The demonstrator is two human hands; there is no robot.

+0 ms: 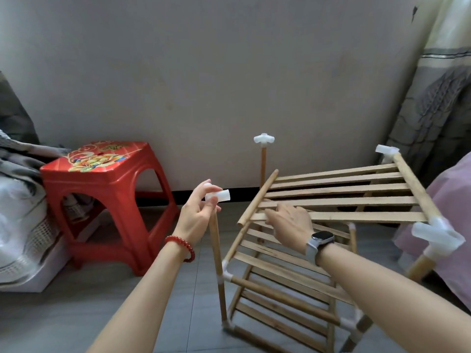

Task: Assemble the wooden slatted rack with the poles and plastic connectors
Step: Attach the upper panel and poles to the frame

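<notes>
Left hand (196,212) grips a white plastic connector (218,195) at the top of an upright pole (217,266) at the rack's near-left corner. Right hand (289,221), fingers relaxed and flat, rests on the tilted top slatted panel (339,200). Panel's right end sits in corner connectors (437,236); left end is loose. Lower shelves (285,276) are assembled, on the floor (165,289). Red stool (102,189) at left, by the wall (204,72).

the rack's slats (339,200) and poles (217,253) were pale, matt bare wood. the connectors (437,236) were milky, translucent plastic. the red stool (107,179) was glossy plastic with a printed top. the floor tiles (63,314) looked smooth grey.
</notes>
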